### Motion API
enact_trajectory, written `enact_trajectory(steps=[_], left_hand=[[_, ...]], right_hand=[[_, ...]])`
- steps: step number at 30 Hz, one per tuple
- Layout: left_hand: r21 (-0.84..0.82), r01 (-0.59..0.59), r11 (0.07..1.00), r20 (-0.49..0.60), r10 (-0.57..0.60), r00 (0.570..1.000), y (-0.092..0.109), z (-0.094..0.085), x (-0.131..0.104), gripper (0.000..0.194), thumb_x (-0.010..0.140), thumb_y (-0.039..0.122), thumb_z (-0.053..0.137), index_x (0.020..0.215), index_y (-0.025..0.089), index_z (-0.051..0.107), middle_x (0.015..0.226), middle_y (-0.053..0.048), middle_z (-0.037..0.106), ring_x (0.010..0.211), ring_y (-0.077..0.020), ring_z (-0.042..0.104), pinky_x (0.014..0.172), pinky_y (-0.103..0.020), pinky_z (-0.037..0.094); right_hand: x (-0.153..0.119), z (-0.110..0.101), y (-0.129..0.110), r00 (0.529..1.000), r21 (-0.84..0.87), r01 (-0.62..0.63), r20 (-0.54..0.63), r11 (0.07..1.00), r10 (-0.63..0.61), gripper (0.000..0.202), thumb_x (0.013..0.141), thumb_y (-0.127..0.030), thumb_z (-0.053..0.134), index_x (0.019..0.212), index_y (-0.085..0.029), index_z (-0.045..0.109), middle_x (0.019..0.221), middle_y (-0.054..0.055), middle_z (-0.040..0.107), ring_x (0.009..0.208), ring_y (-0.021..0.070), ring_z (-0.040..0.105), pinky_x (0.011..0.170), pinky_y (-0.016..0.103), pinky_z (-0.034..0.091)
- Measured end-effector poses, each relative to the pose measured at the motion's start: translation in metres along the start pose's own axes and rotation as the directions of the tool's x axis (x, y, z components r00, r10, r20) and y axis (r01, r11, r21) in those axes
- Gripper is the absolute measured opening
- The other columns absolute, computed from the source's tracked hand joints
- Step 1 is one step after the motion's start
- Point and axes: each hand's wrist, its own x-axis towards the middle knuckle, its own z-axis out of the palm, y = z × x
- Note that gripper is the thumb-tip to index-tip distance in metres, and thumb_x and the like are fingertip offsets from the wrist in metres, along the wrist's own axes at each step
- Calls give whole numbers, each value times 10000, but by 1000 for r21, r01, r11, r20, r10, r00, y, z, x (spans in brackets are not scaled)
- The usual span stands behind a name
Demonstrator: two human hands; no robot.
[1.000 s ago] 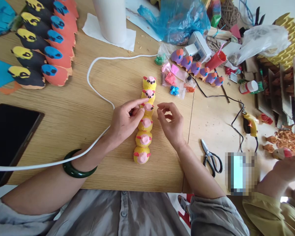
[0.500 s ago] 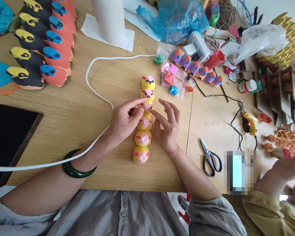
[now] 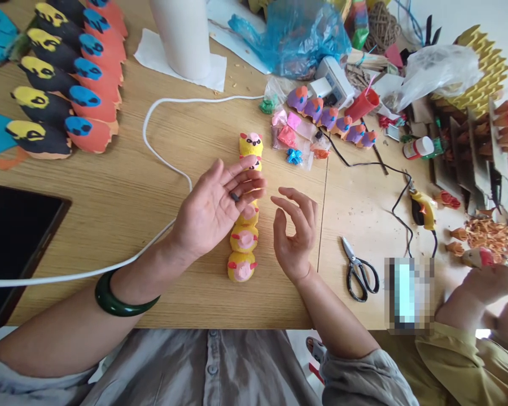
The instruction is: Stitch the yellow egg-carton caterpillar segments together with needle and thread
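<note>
A row of several yellow figures [image 3: 244, 239] with pink faces and small red ears runs up the middle of the wooden table; the upper ones have black eyes. My left hand [image 3: 214, 208] is turned palm up over the row's middle, fingers apart and hiding part of it. A small dark lump [image 3: 234, 197] lies against its fingers; whether they grip it is unclear. To the right of the row, my right hand [image 3: 295, 231] hovers with curved, separated fingers and nothing visible between them.
Black-handled scissors [image 3: 359, 272], a yellow tool [image 3: 423, 210] and bags of coloured clay [image 3: 287, 135] are at the right. Painted figures [image 3: 42, 101] and a phone [image 3: 17, 242] sit left, near a white cable [image 3: 152, 146]. Another person's hand [image 3: 486, 287] is far right.
My left hand has left the figure's face and rolled palm up, its fingers now spread. My right hand has drawn back slightly right, away from the row. The view has shifted a little.
</note>
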Motion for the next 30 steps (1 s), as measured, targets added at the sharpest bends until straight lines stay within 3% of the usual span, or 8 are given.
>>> enact_trajectory(steps=[5, 12, 17, 20, 22, 24, 27, 30], left_hand=[[-15, -18, 1000, 48, 18, 999, 1, 0, -2, 605, 1090, 617, 362, 1256, 185, 752, 1346, -91, 747, 1378, -231, 646, 1192, -374, 523], [377, -77, 923, 214, -5, 977, 0, 5, -10, 773, 996, 831, 318, 1363, 269, 700, 1380, -123, 721, 1401, -303, 643, 1009, -451, 647], [360, -119, 926, 366, -23, 930, -11, 2, -17, 755, 926, 847, 496, 1425, 307, 664, 1445, -110, 694, 1443, -313, 602, 1058, -443, 620], [388, -249, 888, 354, 106, 929, -17, -5, -19, 536, 979, 635, 647, 1385, 289, 705, 1354, -90, 744, 1335, -258, 676, 1124, -398, 571], [543, -331, 772, 271, 212, 939, -19, -7, -20, 392, 968, 502, 727, 1278, 266, 765, 1277, -81, 764, 1162, -225, 736, 1011, -352, 614], [657, -348, 668, 215, 276, 937, -19, -8, -20, 315, 961, 464, 739, 1158, 228, 806, 1160, -78, 787, 925, -180, 746, 831, -297, 627], [707, -315, 634, 215, 232, 949, -19, -7, -18, 344, 953, 501, 729, 1057, 186, 821, 956, -63, 803, 744, -148, 708, 698, -254, 588], [698, -312, 644, 267, 170, 948, -19, -7, -17, 364, 877, 517, 806, 1023, 183, 823, 927, -55, 811, 814, -180, 742, 738, -258, 604]], right_hand=[[-3, -3, -7, 1000, -44, 10, 1, 999, -10, 309, 989, -47, 557, 1173, -254, 693, 1212, 85, 742, 1109, 230, 677, 945, 439, 544], [-7, 3, -16, 995, -120, 92, 42, 988, -87, 273, 989, -213, 687, 1243, -312, 701, 1091, 54, 754, 948, 225, 695, 888, 439, 547], [-10, 5, -19, 998, -26, 58, 2, 998, -58, 153, 999, -211, 687, 1119, -303, 709, 1016, 38, 772, 892, 209, 712, 808, 419, 603], [-11, 3, -18, 996, 199, -82, -28, 977, 89, 147, 1036, -210, 624, 1140, -283, 698, 1102, 61, 756, 988, 199, 728, 739, 362, 654], [-13, 3, -14, 981, 331, -169, -36, 928, 192, 166, 1062, -233, 576, 1173, -275, 693, 1214, 82, 724, 1126, 206, 721, 747, 337, 688], [-16, 4, -8, 971, 364, -203, -41, 909, 234, 159, 1072, -257, 563, 1169, -274, 687, 1127, 54, 730, 1034, 177, 740, 750, 311, 703], [-20, 6, -1, 978, 301, -193, -17, 934, 208, 180, 1062, -274, 594, 1230, -277, 658, 1005, 22, 718, 851, 143, 728, 730, 294, 704], [-21, 5, 0, 992, 265, -127, 35, 956, 122, 269, 1048, -255, 611, 1310, -315, 604, 985, 16, 709, 826, 155, 728, 728, 303, 705]])
